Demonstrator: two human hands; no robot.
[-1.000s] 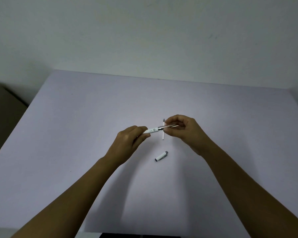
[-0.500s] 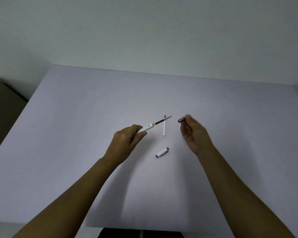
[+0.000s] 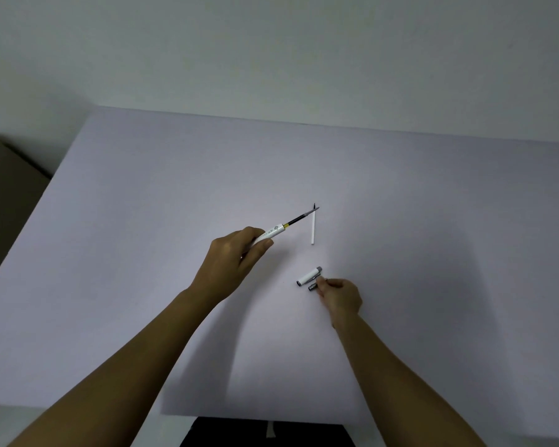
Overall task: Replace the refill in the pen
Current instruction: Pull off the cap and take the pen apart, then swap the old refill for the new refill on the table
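Observation:
My left hand [image 3: 231, 264] grips the white pen barrel [image 3: 271, 234] above the table, and a dark refill [image 3: 299, 217] sticks out of its open front end, pointing up and to the right. A second, white refill [image 3: 313, 229] lies flat on the table just beyond that tip. My right hand [image 3: 339, 296] is low near the table and pinches the small grey tip cone [image 3: 312, 287] between its fingertips. The white pen cap [image 3: 309, 276] with a grey end lies right beside that cone.
The lilac table [image 3: 142, 253] reaches back to a pale wall. A brown surface [image 3: 4, 201] sits lower at the left. Below the table's near edge a dark patch [image 3: 265, 435] shows.
My right hand took the grey tip cone off the pen and carried it down toward me, next to the cap. The left hand held the barrel nearly still, with the dark refill now exposed.

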